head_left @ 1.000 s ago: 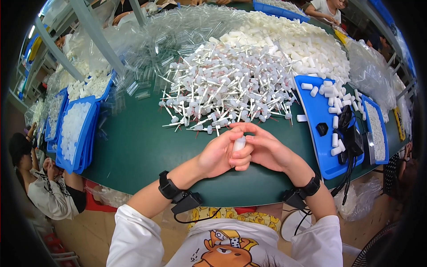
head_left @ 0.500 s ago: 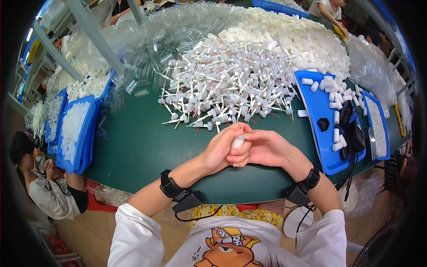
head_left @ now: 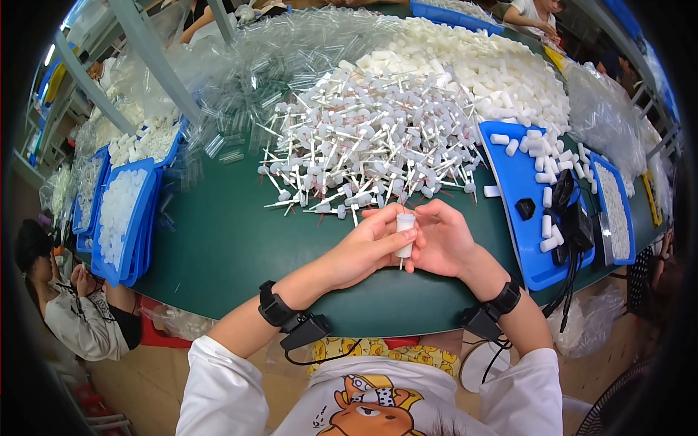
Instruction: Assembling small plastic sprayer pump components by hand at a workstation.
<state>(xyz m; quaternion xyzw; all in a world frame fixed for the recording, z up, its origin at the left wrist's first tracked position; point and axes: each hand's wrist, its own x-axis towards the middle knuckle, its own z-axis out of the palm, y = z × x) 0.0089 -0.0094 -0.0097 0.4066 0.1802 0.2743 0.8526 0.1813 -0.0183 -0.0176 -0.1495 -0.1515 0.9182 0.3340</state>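
Both hands meeting over green surface (head_left: pixel 218 247), near front edge. Left hand (head_left: pixel 363 251) and right hand (head_left: pixel 445 243) pinching white cap (head_left: pixel 405 231) upright between fingertips, stem pointing down. Advice: keeping stem straight, pressing squarely, grip firm.

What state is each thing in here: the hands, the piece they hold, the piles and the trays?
Left hand: closed on the white cylindrical part.
Right hand: closed on it too.
White cylindrical part: upright, thin stem pointing down.
Stemmed white parts: loose heap.
White caps: piled.
Right blue tray: partly filled.
Left blue tray: full.
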